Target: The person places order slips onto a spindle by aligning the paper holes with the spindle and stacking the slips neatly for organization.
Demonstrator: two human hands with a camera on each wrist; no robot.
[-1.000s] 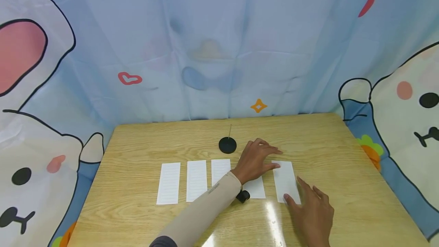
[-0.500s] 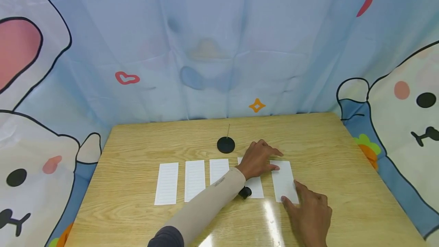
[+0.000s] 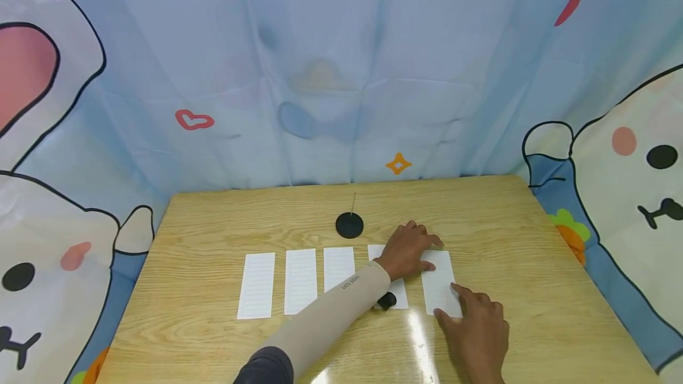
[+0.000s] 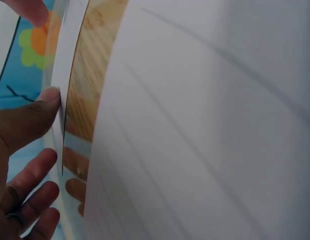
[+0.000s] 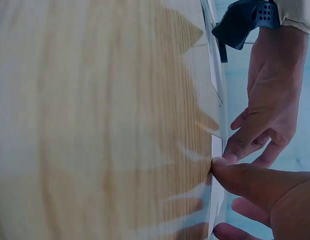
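At the right end of a row of white paper cards lies a card [image 3: 437, 283], its visible face looking plain. My left hand [image 3: 408, 252] reaches across to its top end, thumb at the upper left edge and the index finger stretched over the top. Lower down, my right hand [image 3: 476, 329] spans the bottom right corner, thumb at the bottom edge and index finger at the right edge. The left wrist view shows the left thumb [image 4: 45, 102] on the card's edge. In the right wrist view the right thumb [image 5: 235, 172] touches the card; both hands' fingers are spread loosely.
Three lined cards [image 3: 256, 286] lie to the left. Another card [image 3: 399, 296] is partly hidden under the left hand and its black wrist camera [image 3: 386, 301]. Behind the row stands a black disc [image 3: 349, 226] with a thin upright rod. A printed curtain [image 3: 320, 76] hangs behind the wooden table [image 3: 187, 242].
The right index finger has come down from above the card's right edge to its lower part. The left hand has shifted slightly right across the card's top. The view has drifted a little.
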